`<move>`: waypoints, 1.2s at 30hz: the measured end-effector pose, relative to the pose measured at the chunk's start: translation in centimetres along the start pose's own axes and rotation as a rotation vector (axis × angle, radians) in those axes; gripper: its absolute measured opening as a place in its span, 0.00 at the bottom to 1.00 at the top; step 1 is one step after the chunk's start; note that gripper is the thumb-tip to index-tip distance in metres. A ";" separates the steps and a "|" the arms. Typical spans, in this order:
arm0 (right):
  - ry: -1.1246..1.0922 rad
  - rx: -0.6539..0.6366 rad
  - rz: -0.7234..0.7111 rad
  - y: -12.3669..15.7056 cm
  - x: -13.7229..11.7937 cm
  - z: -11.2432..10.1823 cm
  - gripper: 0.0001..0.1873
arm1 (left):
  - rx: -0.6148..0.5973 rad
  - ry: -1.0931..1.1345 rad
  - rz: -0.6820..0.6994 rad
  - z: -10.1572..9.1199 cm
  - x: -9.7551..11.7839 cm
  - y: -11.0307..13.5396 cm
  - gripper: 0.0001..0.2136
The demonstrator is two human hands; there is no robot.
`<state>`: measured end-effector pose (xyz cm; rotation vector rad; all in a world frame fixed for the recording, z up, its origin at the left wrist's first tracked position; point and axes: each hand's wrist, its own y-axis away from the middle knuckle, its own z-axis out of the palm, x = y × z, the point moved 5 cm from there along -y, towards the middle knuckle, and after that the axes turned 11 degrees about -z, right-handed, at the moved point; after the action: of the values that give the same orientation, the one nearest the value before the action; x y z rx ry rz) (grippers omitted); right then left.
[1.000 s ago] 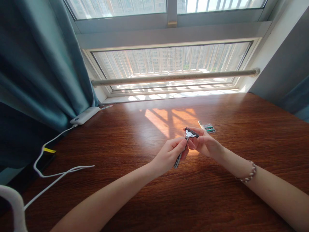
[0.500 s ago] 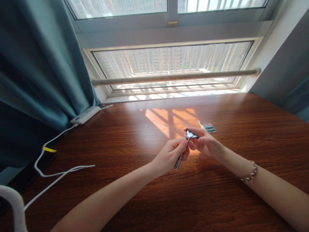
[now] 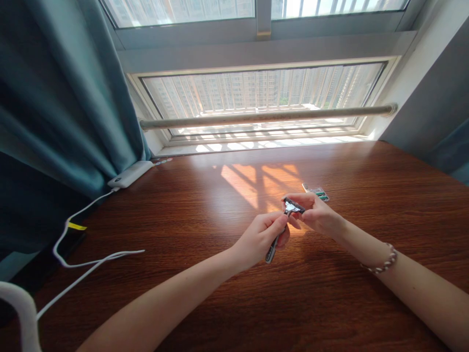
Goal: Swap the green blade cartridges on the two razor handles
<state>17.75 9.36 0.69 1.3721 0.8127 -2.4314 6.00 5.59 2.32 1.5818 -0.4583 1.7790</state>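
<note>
A razor (image 3: 271, 252) with a dark handle and a silver-and-black head is held above the table. My left hand (image 3: 266, 232) is closed round its handle below the neck. At the razor's head, my right hand (image 3: 313, 210) has its thumb and fingers at the two ends of the blade cartridge, gripping it. The razor's head points away from me and the handle slants down toward me. Just beyond my right hand lies a small clear pack (image 3: 318, 192) with green strips, partly hidden by the hand.
The brown wooden table (image 3: 183, 205) reaches to the window. A white power bank (image 3: 131, 174) with a white cable (image 3: 91, 264) lies at the left by the blue curtain (image 3: 73, 88). A metal rail (image 3: 264, 117) crosses the window. A white curved object (image 3: 25, 313) stands at lower left.
My right hand has shifted slightly right and down, uncovering less of the clear pack's near side. The razor has tipped and moved slightly toward me, still held in both hands.
</note>
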 end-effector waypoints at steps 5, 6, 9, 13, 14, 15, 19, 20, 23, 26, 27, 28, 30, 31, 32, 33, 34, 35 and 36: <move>0.076 -0.005 0.006 0.1 -0.1 -0.6 0.21 | 0.006 0.002 -0.020 0.0 -0.1 0.0 0.18; 0.083 -0.011 0.006 0.1 -0.1 -0.7 0.21 | 0.007 0.002 -0.020 0.0 -0.1 -0.1 0.18; 0.099 -0.035 0.000 0.0 -0.3 -0.6 0.20 | 0.012 0.004 -0.027 0.0 -0.1 -0.1 0.18; 0.114 -0.059 0.001 -0.1 -0.5 -0.5 0.20 | 0.021 0.021 -0.049 -0.1 -0.2 0.0 0.18; 0.117 -0.065 0.006 -0.1 -0.5 -0.5 0.20 | 0.023 0.028 -0.054 -0.1 -0.2 0.0 0.17; 0.121 -0.069 0.010 -0.2 -0.6 -0.6 0.20 | 0.026 0.034 -0.059 -0.1 -0.2 0.0 0.17; 0.157 -0.053 0.027 -0.2 -0.5 -1.0 0.19 | 0.041 0.030 -0.077 -0.4 -0.3 -0.2 0.15; 0.168 -0.041 0.031 -0.2 -0.5 -1.1 0.19 | 0.048 0.021 -0.077 -0.5 -0.4 -0.3 0.15; 0.172 0.026 0.031 -0.2 -0.3 -1.3 0.18 | 0.076 0.007 -0.047 -0.9 -0.6 -0.7 0.15; 0.142 0.075 0.017 -0.2 -0.2 -1.2 0.18 | 0.090 0.036 -0.009 -1.0 -0.7 -0.8 0.16; 0.134 0.077 0.011 -0.3 -0.2 -1.1 0.18 | 0.091 0.048 -0.002 -0.9 -0.7 -0.9 0.16; 0.125 0.074 0.005 -0.3 -0.2 -0.9 0.18 | 0.091 0.058 0.004 -0.9 -0.7 -0.8 0.17; 0.108 0.061 -0.009 -0.4 -0.4 -0.6 0.19 | 0.097 0.069 0.012 -0.8 -0.6 -0.7 0.17; 0.102 0.054 -0.014 -0.5 -0.5 -0.5 0.19 | 0.103 0.069 0.017 -0.7 -0.5 -0.7 0.17; 0.098 0.050 -0.018 -0.5 -0.5 -0.3 0.19 | 0.110 0.067 0.020 -0.6 -0.4 -0.6 0.16; 0.096 0.045 -0.020 -0.5 -0.6 -0.2 0.19 | 0.115 0.066 0.023 -0.6 -0.4 -0.6 0.16; 0.098 0.040 -0.020 -0.5 -0.6 -0.1 0.18 | 0.118 0.067 0.026 -0.5 -0.3 -0.5 0.15; 0.098 0.032 -0.020 -0.6 -0.7 0.0 0.18 | 0.120 0.067 0.028 -0.5 -0.3 -0.5 0.15; 0.095 0.022 -0.018 -0.6 -0.7 0.1 0.18 | 0.122 0.066 0.031 -0.5 -0.3 -0.5 0.14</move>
<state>17.76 9.69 1.53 1.5048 0.8261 -2.4118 5.99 6.21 1.88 1.6010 -0.3508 1.9085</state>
